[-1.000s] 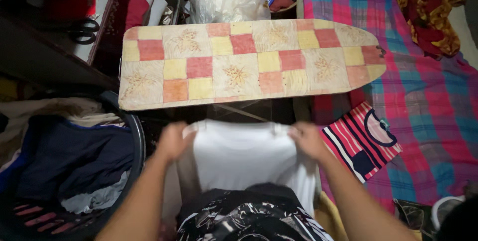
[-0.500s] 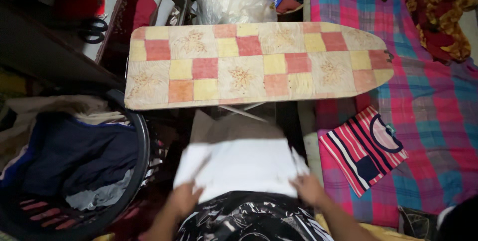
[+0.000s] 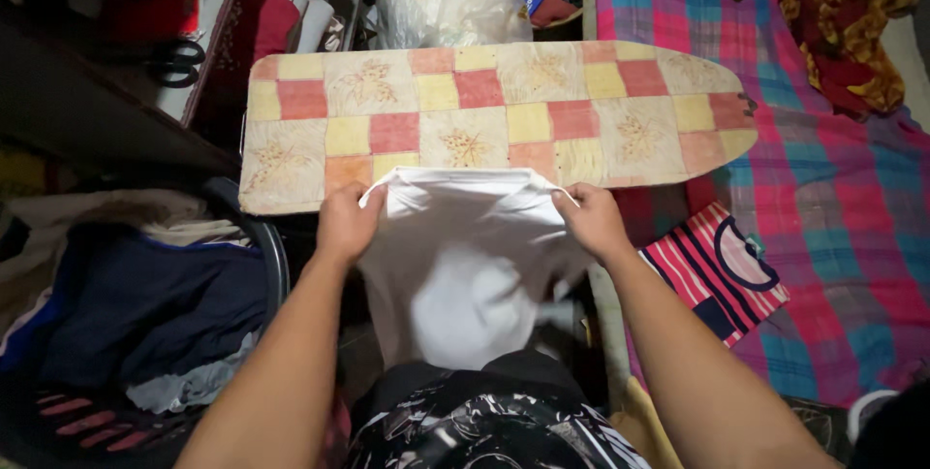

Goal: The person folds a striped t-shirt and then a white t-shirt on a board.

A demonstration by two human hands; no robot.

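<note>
Hands out in front, forearms stretched forward and slightly converging. Left hand closed on the left top corner of a white shirt; right hand closed on the right top corner, fingertips tucked under the cloth and hidden. Shirt held up by its top edge, that edge overlapping the near side of the ironing board, the rest hanging down toward the body, its lower end lost behind a dark patterned garment. Laundry basket at left, cut off by the frame, contents dim and hard to tell apart. Striped shirt at right, flat on a plaid bedspread.
</note>
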